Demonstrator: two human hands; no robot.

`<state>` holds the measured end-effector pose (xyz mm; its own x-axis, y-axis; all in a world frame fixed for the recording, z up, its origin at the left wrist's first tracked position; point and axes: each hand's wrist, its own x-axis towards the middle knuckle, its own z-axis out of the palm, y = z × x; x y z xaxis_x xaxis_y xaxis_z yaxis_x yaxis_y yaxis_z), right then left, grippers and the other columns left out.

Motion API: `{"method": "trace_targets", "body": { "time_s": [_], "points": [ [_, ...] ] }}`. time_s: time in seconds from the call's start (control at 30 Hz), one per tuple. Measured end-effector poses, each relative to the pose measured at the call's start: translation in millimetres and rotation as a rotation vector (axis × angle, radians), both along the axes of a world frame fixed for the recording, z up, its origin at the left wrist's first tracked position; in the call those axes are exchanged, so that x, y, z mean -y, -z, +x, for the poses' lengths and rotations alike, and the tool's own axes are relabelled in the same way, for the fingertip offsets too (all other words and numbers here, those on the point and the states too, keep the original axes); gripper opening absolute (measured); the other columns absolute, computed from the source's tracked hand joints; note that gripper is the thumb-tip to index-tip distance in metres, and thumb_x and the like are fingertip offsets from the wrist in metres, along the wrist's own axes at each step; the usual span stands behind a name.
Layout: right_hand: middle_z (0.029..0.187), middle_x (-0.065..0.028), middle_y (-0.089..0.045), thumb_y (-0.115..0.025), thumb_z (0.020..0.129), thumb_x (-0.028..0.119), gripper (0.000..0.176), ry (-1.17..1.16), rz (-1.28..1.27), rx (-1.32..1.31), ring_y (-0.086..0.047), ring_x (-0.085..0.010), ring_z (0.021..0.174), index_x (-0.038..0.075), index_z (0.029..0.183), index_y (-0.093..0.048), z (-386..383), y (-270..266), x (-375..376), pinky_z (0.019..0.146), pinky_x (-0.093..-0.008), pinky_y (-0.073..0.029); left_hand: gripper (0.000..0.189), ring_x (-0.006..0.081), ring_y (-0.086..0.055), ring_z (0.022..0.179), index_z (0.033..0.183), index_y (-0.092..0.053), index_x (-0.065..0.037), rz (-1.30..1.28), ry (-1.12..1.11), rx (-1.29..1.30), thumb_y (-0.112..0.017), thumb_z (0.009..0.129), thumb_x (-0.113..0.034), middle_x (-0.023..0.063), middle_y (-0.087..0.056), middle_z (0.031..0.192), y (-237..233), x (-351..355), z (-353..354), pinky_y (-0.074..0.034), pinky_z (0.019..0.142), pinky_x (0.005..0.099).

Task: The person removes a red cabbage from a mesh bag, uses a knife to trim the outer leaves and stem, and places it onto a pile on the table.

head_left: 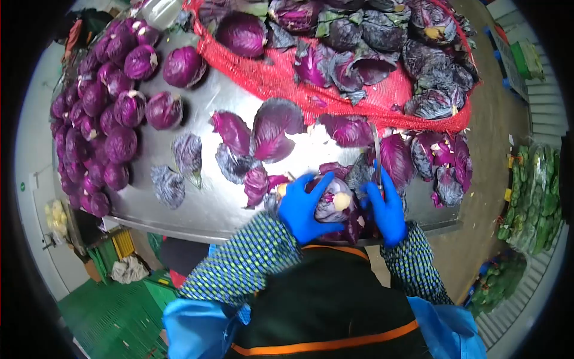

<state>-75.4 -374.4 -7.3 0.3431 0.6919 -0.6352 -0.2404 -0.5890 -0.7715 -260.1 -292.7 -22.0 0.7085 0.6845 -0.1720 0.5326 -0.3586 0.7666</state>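
My left hand [302,206], in a blue glove, grips a red cabbage [335,200] at the near edge of the steel table [203,203], its cut stem facing me. My right hand [385,209], also in a blue glove, holds a knife [377,152] whose blade points up and away, just right of the cabbage. Loose purple outer leaves [272,134] lie scattered on the table in front of both hands.
A pile of trimmed red cabbages [104,113] fills the table's left side. A red mesh sack [359,99] with untrimmed cabbages lies across the back. Green crates [532,197] of vegetables stand on the floor at the right.
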Motion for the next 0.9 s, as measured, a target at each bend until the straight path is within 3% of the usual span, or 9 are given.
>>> {"method": "trace_targets", "body": {
  "time_s": [0.13, 0.2, 0.4, 0.47, 0.6, 0.67, 0.7, 0.83, 0.9],
  "points": [
    [0.085, -0.0098, -0.053, -0.049, 0.09, 0.006, 0.048, -0.384, 0.26, 0.592, -0.053, -0.0216, 0.078, 0.011, 0.136, -0.04, -9.8, -1.4, 50.0, 0.075, -0.0319, -0.044, 0.094, 0.0393, -0.041, 0.116, 0.134, -0.035, -0.006, 0.07, -0.168, -0.078, -0.083, 0.059, -0.034, 0.0277, -0.037, 0.124, 0.6, 28.3, 16.6, -0.037, 0.097, 0.0445],
    [0.078, -0.0092, -0.049, -0.052, 0.088, 0.007, 0.047, -0.402, 0.228, 0.623, -0.052, -0.0204, 0.067, 0.017, 0.133, -0.046, -13.8, -5.9, 59.4, 0.062, -0.0299, -0.045, 0.096, 0.0396, -0.037, 0.118, 0.133, -0.029, 0.0, -0.059, -0.204, 0.025, -0.083, 0.059, -0.028, 0.0256, -0.034, 0.127, 12.6, 34.0, 20.7, -0.035, 0.098, 0.0468],
    [0.077, -0.0091, -0.05, -0.051, 0.089, 0.011, 0.042, -0.615, 0.13, 0.7, -0.054, -0.0235, 0.06, 0.021, 0.13, -0.049, -3.5, -8.4, 52.6, 0.056, -0.0346, -0.047, 0.098, 0.0393, -0.037, 0.117, 0.133, -0.028, 0.0, -0.036, -0.18, 0.032, -0.082, 0.056, -0.027, 0.0238, -0.035, 0.127, 15.9, 37.8, 23.1, -0.033, 0.1, 0.0462],
    [0.084, -0.0114, -0.056, -0.05, 0.091, 0.014, 0.039, -0.601, 0.058, 0.772, -0.059, -0.0255, 0.071, 0.014, 0.13, -0.048, -1.7, 1.1, 48.1, 0.066, -0.0345, -0.049, 0.098, 0.0394, -0.038, 0.116, 0.133, -0.029, 0.0, 0.004, -0.188, 0.023, -0.082, 0.056, -0.026, 0.0237, -0.035, 0.127, 15.8, 40.6, 26.5, -0.033, 0.099, 0.0463],
    [0.097, -0.0144, -0.06, -0.053, 0.09, 0.018, 0.042, -0.288, 0.269, 0.647, -0.06, -0.0238, 0.082, 0.007, 0.13, -0.045, 14.5, 47.2, 30.6, 0.076, -0.0323, -0.047, 0.097, 0.0414, -0.038, 0.117, 0.134, -0.033, -0.002, 0.143, -0.158, 0.023, -0.081, 0.055, -0.029, 0.0246, -0.036, 0.129, 18.9, 49.5, 19.9, -0.036, 0.097, 0.0471],
    [0.104, -0.0165, -0.061, -0.06, 0.087, 0.022, 0.044, -0.222, -0.019, 0.19, -0.059, -0.0192, 0.09, 0.0, 0.124, -0.049, 5.8, 41.3, 20.1, 0.084, -0.0292, -0.044, 0.098, 0.0418, -0.038, 0.119, 0.136, -0.032, -0.003, -0.045, -0.17, 0.116, -0.081, 0.054, -0.025, 0.0248, -0.036, 0.13, 19.0, 40.9, 14.7, -0.036, 0.098, 0.0466],
    [0.094, -0.0135, -0.063, -0.064, 0.083, 0.021, 0.034, -0.087, -0.012, -0.045, -0.058, -0.0154, 0.082, -0.001, 0.109, -0.057, 3.0, 55.8, 16.1, 0.077, -0.0288, -0.046, 0.101, 0.0391, -0.039, 0.119, 0.137, -0.03, -0.003, -0.116, -0.192, 0.265, -0.082, 0.053, -0.02, 0.0245, -0.036, 0.13, 26.1, 34.8, 8.9, -0.034, 0.1, 0.045],
    [0.075, -0.0052, -0.061, -0.06, 0.083, 0.014, 0.014, -0.237, 0.138, 0.426, -0.054, -0.0124, 0.066, 0.002, 0.09, -0.059, 18.2, 42.8, -6.7, 0.061, -0.0302, -0.046, 0.11, 0.0285, -0.035, 0.126, 0.141, -0.015, 0.001, -0.371, -0.162, 0.37, -0.081, 0.054, -0.011, 0.0187, -0.032, 0.135, -8.9, 17.4, -17.5, -0.029, 0.105, 0.039],
    [0.076, -0.0055, -0.062, -0.062, 0.084, 0.017, 0.027, -0.177, 0.125, 0.226, -0.055, -0.0112, 0.068, 0.005, 0.109, -0.059, 12.5, -4.7, -21.1, 0.062, -0.03, -0.047, 0.108, 0.0291, -0.035, 0.124, 0.139, -0.018, 0.001, -0.259, -0.253, 0.354, -0.082, 0.053, -0.013, 0.0191, -0.032, 0.133, -34.6, 16.4, -12.6, -0.029, 0.105, 0.0391]
  ]
}}
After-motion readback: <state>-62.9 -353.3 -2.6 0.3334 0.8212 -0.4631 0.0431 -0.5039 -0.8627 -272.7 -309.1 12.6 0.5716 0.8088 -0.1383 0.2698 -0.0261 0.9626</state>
